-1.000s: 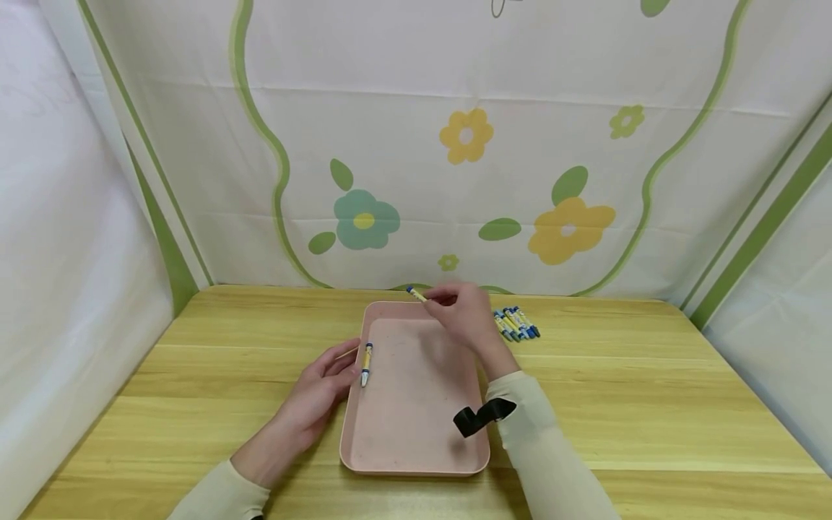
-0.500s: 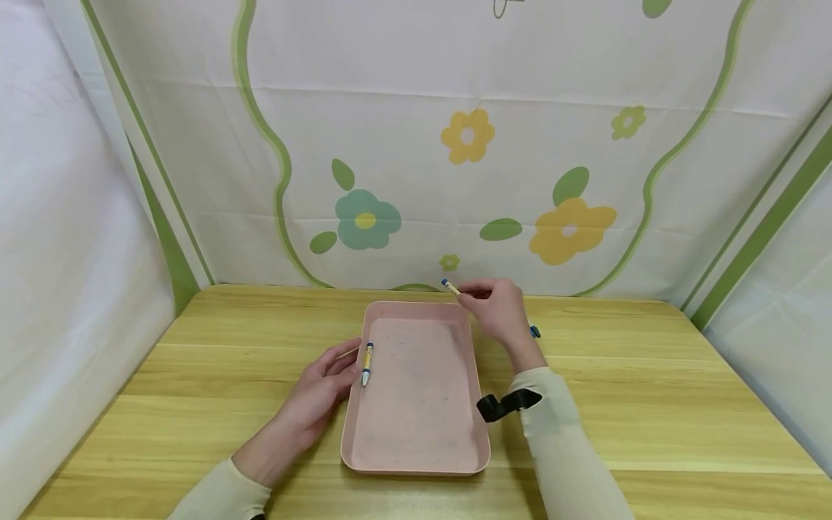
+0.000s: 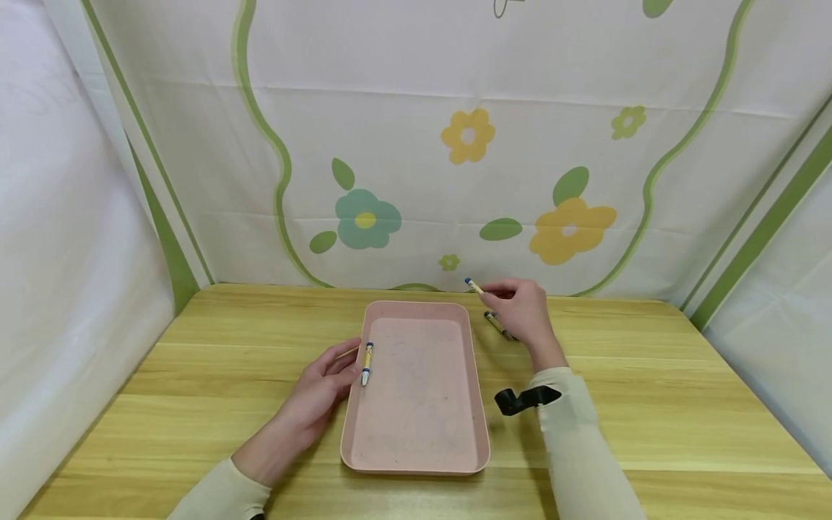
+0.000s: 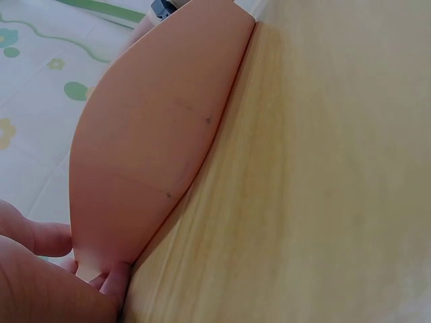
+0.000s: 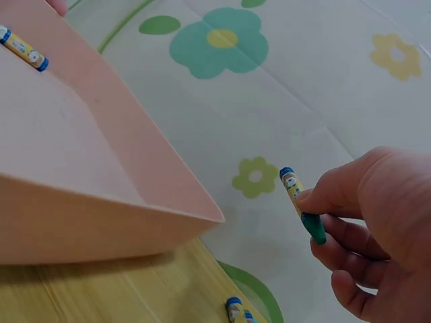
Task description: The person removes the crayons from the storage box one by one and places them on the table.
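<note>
My right hand (image 3: pixel 525 314) pinches a crayon (image 3: pixel 474 285) between thumb and fingers, above the table to the right of the tray's far end. In the right wrist view this crayon (image 5: pixel 296 195) has a green tip and a yellow wrapper with a blue end. A pink rectangular tray (image 3: pixel 419 412) lies on the table. Against its left wall inside lies a white-tipped crayon (image 3: pixel 367 365). My left hand (image 3: pixel 308 401) touches the tray's outer left side with extended fingers. Several crayons (image 3: pixel 495 323) lie on the table, mostly hidden behind my right hand.
The wooden table (image 3: pixel 624 404) extends on both sides of the tray. A white cloth (image 3: pixel 416 144) with printed flowers hangs along the table's back edge, and more white cloth stands at the left and right.
My right hand has moved right with the pinched crayon, from over the tray's far end to above the crayons on the table. My left hand and the tray stay in place.
</note>
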`<state>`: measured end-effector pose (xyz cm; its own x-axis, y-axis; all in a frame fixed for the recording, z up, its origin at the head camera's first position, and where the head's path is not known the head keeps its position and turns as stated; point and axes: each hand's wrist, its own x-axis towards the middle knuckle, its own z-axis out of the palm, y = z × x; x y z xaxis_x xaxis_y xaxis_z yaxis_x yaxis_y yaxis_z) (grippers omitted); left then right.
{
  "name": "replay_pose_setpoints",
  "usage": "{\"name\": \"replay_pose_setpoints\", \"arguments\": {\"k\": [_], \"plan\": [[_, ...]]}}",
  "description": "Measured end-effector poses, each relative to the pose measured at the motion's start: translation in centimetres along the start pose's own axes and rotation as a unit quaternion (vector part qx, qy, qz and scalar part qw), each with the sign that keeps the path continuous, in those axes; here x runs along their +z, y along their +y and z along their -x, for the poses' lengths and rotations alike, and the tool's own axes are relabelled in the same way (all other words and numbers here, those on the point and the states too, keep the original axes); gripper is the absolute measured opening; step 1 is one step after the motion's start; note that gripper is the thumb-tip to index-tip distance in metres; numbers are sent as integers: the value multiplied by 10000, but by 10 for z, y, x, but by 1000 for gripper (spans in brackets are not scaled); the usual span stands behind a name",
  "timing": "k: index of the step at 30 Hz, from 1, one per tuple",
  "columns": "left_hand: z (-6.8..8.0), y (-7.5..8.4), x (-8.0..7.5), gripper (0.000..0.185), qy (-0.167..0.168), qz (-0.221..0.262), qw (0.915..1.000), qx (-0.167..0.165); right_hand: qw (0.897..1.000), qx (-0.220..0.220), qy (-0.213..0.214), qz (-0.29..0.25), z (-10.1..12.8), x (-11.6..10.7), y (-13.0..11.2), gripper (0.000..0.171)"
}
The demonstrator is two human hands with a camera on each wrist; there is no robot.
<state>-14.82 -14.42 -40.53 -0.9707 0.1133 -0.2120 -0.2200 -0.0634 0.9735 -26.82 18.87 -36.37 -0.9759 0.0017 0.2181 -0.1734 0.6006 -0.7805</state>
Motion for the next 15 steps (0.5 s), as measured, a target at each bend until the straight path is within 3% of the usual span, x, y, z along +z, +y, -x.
{"name": "replay_pose_setpoints", "arguments": {"k": [15], "plan": [[0, 1, 1, 55, 6, -29, 10000, 28, 9990, 366, 253, -6, 1, -26, 23, 27]]}}
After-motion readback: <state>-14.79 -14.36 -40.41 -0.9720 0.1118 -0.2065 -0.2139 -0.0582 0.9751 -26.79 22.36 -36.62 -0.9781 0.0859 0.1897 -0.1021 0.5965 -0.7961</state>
